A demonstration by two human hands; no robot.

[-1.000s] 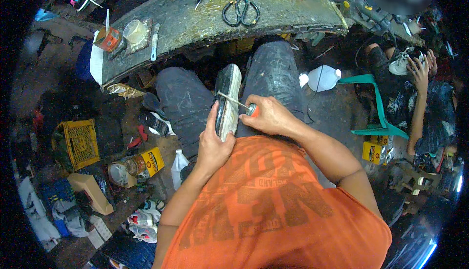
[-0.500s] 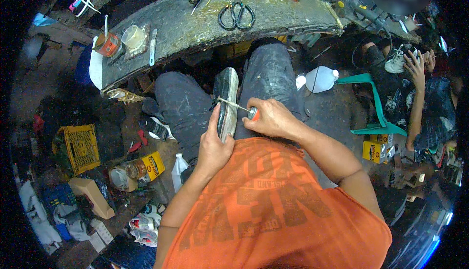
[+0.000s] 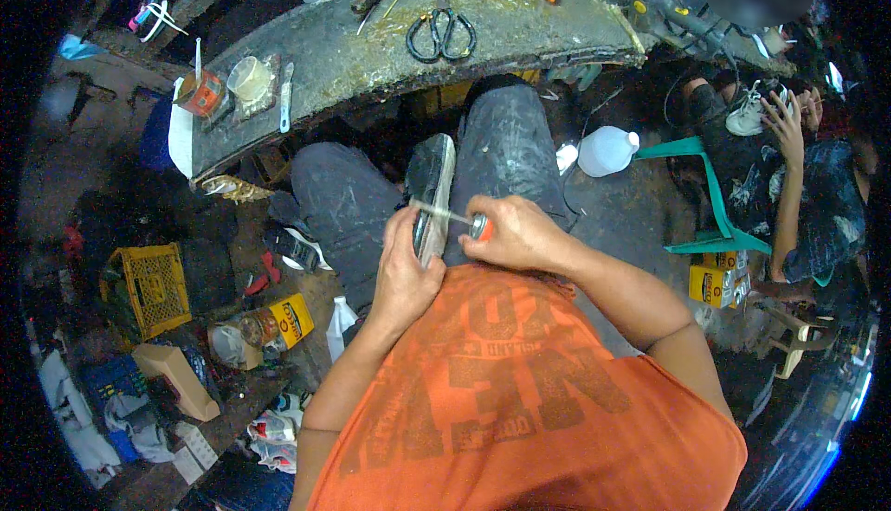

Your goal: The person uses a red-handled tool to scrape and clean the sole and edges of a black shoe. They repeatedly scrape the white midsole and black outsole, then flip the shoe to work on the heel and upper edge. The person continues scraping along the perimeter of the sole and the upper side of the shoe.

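Upright between my knees, a dark shoe with a pale, dirty sole edge is gripped near its lower end by my left hand. My right hand is closed on a small orange-and-silver tool just right of the shoe. A pale, thin rod or cord runs from this tool across the shoe; motion blur hides which it is.
A worn bench bears scissors, cups and a blade. Right are a white jug, green plastic stool and another person's hands at a shoe. Left are a yellow crate, boxes and several shoes.
The shoe has moved slightly down in the view, along with my hands, and the pale line across it is now blurred. The bench appears shifted a little left.
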